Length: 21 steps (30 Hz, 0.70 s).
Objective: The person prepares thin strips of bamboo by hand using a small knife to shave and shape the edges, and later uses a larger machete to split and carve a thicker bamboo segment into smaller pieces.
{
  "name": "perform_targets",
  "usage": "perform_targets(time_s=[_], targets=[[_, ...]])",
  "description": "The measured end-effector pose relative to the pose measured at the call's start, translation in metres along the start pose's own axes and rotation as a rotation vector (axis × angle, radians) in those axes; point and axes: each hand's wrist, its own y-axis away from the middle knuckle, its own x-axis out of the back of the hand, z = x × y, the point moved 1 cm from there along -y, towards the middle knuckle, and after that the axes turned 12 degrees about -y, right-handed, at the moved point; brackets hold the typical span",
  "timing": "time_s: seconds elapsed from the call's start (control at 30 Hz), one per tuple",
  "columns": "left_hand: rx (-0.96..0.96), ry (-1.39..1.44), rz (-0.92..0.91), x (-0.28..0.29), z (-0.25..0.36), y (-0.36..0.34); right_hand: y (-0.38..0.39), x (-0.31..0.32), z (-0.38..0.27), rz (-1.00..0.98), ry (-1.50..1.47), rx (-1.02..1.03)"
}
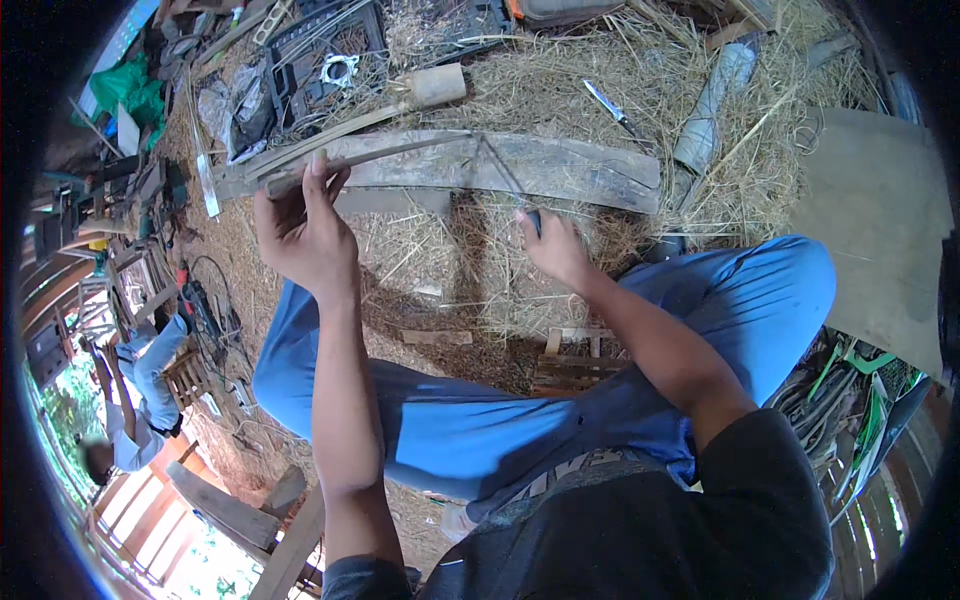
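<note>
I sit on straw-covered ground in blue trousers. My left hand [305, 235] is raised and pinches the near end of a long thin bamboo strip [390, 150]. The strip lies along a weathered grey wooden plank [570, 170] in front of my knees. My right hand [555, 250] grips a dark-handled knife [505, 180]. Its thin blade slants up to the far end of the strip on the plank.
Straw covers the ground. A wooden mallet [430, 88], a black crate [320, 55], a small blade tool [612, 108] and a grey tube [712, 95] lie beyond the plank. A flat board [880, 230] is at right. Another person [140, 390] sits far left.
</note>
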Motion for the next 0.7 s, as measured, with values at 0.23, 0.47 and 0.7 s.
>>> perform_targets(time_s=[0.23, 0.47, 0.7], targets=[[0.015, -0.022, 0.021, -0.004, 0.010, 0.002, 0.018, -0.006, -0.020, -0.010, -0.102, 0.030], [-0.006, -0.028, 0.021, -0.001, 0.005, 0.001, 0.016, -0.007, -0.020, 0.012, -0.009, 0.172], [-0.064, -0.117, 0.031, 0.007, -0.004, -0.005, 0.002, -0.009, -0.002, 0.026, 0.030, -0.170]])
